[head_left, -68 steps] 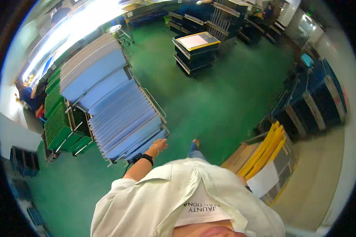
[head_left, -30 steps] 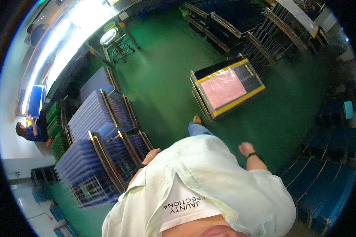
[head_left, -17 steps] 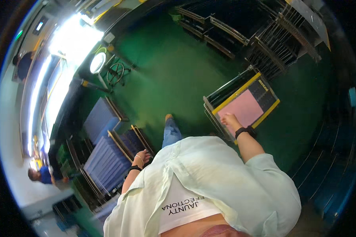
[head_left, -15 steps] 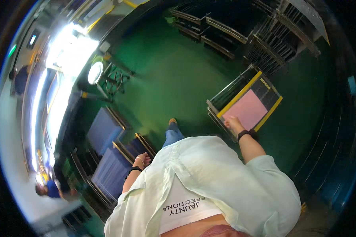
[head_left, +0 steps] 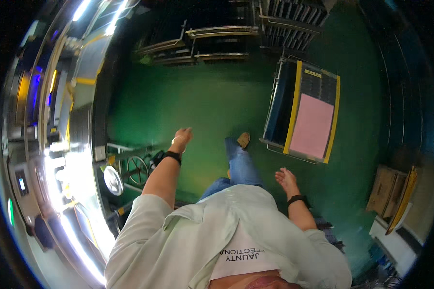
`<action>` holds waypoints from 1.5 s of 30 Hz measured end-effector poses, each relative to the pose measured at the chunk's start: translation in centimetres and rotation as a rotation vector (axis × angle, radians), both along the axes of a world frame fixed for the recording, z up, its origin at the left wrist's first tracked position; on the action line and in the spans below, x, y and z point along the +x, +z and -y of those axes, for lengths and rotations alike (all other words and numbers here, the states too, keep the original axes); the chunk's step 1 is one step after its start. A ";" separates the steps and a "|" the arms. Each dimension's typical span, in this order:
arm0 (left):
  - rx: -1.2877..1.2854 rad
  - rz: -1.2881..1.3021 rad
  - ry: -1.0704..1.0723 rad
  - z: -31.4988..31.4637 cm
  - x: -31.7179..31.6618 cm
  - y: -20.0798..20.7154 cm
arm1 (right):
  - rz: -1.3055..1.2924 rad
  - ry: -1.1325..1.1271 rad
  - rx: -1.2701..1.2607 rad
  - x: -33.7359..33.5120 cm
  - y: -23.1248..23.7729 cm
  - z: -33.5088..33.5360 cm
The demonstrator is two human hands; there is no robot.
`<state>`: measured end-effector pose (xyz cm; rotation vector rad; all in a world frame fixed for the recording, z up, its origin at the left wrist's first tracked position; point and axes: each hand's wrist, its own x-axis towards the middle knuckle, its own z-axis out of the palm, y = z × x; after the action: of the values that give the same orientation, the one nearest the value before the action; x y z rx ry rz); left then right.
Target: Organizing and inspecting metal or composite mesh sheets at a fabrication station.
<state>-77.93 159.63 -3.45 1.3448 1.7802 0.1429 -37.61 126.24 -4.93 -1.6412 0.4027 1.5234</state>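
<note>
My left hand [head_left: 182, 138] swings out ahead over the green floor, a bracelet and a dark band at its wrist. It carries nothing I can see; its fingers are slightly blurred, loosely bent and look apart. My right hand [head_left: 286, 179] hangs lower, beside my hip, with its fingers spread and nothing in them. A black band circles that wrist. Nearest to the right hand stands a rack cart [head_left: 272, 115] with a dark, yellow-edged top. A pink sheet [head_left: 314, 126] lies flat on that top. Neither hand touches the cart.
Several metal racks [head_left: 222, 32] stand at the far side. On the left runs a brightly lit machine line [head_left: 77, 178], with a handwheel [head_left: 137, 170] and a round lamp [head_left: 113, 180] near it. Brown boxes [head_left: 386, 192] sit at the right. My shoe [head_left: 244, 139] is on the floor [head_left: 212, 103].
My right hand has come away from the pink sheet's edge. My left hand has swung forward. My view has turned; the blue-topped carts at the left are out of view and boxes at right appear.
</note>
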 end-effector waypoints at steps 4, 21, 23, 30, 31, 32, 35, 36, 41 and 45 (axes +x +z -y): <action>-0.361 0.323 0.027 -5.2 16.1 -2.4 | -0.024 -0.175 -0.076 -4.1 -2.8 -1.6; -0.884 0.422 -0.071 -3.0 40.5 -37.7 | 0.399 -0.787 -0.227 -10.6 -10.7 -8.2; -0.784 0.543 -0.126 -8.9 41.9 -43.1 | 0.454 -0.892 -0.107 -11.4 -12.1 -11.7; -0.955 0.613 -0.181 -7.8 44.6 -47.1 | 0.594 -1.342 -0.278 -11.4 -13.2 -13.5; -0.964 0.621 -0.191 -7.8 45.2 -47.1 | 0.631 -1.372 -0.280 -11.5 -13.4 -13.2; -0.964 0.616 -0.202 -8.5 45.2 -47.3 | 0.628 -1.385 -0.281 -10.8 -13.0 -14.6; -0.961 0.611 -0.219 -9.6 45.3 -47.4 | 0.552 -1.440 -0.374 -9.2 -11.6 -17.3; -0.957 0.614 -0.224 -9.8 45.5 -47.4 | 0.528 -1.481 -0.356 -9.2 -11.6 -17.3; -0.969 0.624 -0.216 -9.2 44.6 -46.6 | 0.529 -1.421 -0.308 -9.3 -11.9 -16.2; -0.961 0.613 -0.193 -9.0 42.5 -45.5 | 0.628 -1.257 -0.315 -12.4 -14.7 -12.6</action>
<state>-35.38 168.58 -48.98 0.6434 0.9557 -0.3403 -49.98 138.80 -19.60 -1.4623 1.0699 0.0094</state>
